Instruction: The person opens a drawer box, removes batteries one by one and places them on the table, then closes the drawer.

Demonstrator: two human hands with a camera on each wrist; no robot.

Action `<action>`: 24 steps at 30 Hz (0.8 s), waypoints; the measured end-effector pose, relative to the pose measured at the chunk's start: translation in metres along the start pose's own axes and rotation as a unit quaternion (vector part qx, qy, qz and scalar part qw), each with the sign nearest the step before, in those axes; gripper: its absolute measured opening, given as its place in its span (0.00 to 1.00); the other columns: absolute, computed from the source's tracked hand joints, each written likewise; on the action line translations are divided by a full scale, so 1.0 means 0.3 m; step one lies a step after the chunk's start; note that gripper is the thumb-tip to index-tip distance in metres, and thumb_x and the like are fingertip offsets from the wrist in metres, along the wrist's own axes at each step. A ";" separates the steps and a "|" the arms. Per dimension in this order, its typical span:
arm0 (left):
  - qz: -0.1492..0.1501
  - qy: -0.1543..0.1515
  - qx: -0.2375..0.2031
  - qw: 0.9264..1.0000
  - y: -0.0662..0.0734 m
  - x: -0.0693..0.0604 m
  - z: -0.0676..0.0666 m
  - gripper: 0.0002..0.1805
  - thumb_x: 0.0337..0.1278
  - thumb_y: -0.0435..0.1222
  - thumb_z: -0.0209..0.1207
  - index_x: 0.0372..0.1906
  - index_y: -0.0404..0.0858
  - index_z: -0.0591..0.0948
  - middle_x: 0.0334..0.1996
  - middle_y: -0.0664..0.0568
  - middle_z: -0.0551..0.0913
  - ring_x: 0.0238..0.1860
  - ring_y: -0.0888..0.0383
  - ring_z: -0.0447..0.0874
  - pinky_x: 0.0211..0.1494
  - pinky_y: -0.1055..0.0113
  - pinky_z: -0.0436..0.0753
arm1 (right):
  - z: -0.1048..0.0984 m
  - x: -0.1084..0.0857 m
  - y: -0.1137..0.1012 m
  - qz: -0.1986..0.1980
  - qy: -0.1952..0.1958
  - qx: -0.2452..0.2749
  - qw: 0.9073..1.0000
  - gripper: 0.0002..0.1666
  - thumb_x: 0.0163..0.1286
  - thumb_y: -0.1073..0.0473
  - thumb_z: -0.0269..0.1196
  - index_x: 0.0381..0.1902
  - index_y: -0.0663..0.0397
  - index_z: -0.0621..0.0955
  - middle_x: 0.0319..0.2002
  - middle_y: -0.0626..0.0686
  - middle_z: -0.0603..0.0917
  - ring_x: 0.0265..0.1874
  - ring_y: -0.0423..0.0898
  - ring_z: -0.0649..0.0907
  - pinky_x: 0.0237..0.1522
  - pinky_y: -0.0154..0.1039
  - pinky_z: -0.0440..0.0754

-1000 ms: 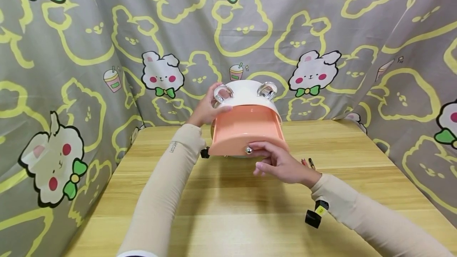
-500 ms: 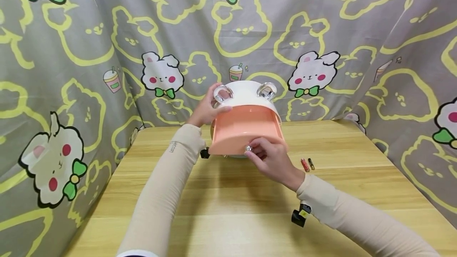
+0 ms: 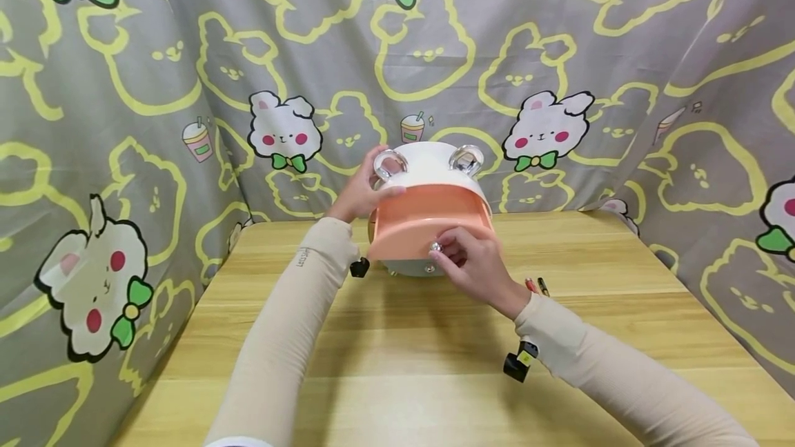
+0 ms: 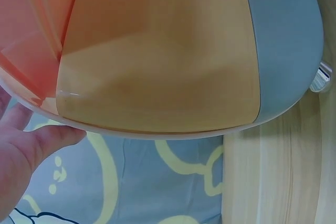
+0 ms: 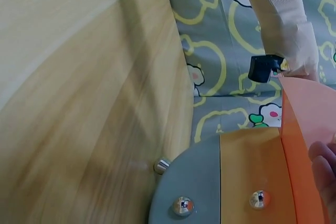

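Note:
A white rounded cabinet [image 3: 428, 163] with two silvery ear-like rings stands on the table, its top pink drawer [image 3: 404, 240] pulled partway out. My left hand [image 3: 360, 188] grips the cabinet's upper left side, thumb on the front rim; the left wrist view shows this hand [image 4: 21, 150] at the shell's edge. My right hand [image 3: 475, 264] pinches the drawer's silver knob [image 3: 435, 247] between thumb and fingers. In the right wrist view an orange-brown drawer [image 5: 254, 166] and a grey-blue one [image 5: 197, 177] sit closed below, each with a round knob.
Two batteries, one red [image 3: 531, 285] and one black [image 3: 543, 286], lie on the wooden table [image 3: 397, 378] right of the cabinet, partly behind my right forearm. A patterned curtain [image 3: 335, 33] hangs behind and at both sides.
My right hand has closed its fingers on the knob, and the pink drawer has moved somewhat inward, uncovering the lower front. The left hand keeps its hold.

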State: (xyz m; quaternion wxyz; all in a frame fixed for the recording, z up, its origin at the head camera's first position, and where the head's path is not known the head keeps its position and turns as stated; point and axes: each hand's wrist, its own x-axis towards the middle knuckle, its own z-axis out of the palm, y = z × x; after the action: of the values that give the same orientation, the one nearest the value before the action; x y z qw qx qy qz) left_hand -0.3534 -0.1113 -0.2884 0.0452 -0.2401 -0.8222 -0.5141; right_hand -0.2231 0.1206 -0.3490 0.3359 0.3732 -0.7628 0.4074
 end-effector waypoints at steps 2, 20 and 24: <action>0.002 -0.002 0.000 1.000 0.000 0.002 0.001 0.52 0.47 0.46 0.73 0.74 0.57 0.53 0.66 0.50 0.69 0.67 0.51 0.65 0.69 0.56 0.63 | -0.001 0.005 0.009 0.003 0.001 -0.001 1.000 0.14 0.55 0.68 0.72 0.36 0.61 0.78 0.28 0.49 0.83 0.23 0.38 0.84 0.25 0.28 0.81; -0.021 0.007 0.001 1.000 0.006 -0.003 0.005 0.52 0.47 0.47 0.73 0.74 0.61 0.53 0.69 0.52 0.65 0.70 0.49 0.61 0.70 0.54 0.60 | 0.026 0.063 0.095 0.092 -0.012 0.022 0.995 0.11 0.62 0.66 0.68 0.40 0.61 0.78 0.29 0.50 0.85 0.25 0.40 0.84 0.27 0.34 0.83; -0.022 0.006 0.008 1.000 0.003 -0.001 0.003 0.52 0.47 0.48 0.72 0.74 0.61 0.53 0.69 0.52 0.65 0.70 0.50 0.61 0.70 0.53 0.60 | 0.036 0.076 0.115 0.106 -0.009 0.024 0.994 0.10 0.64 0.65 0.66 0.42 0.61 0.77 0.30 0.51 0.85 0.24 0.41 0.84 0.27 0.33 0.83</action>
State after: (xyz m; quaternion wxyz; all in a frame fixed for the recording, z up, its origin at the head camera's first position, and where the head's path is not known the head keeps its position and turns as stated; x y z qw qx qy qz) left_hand -0.3526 -0.1103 -0.2882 0.0402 -0.2183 -0.8312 -0.5097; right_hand -0.2657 0.1179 -0.3481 0.2754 0.3018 -0.7910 0.4553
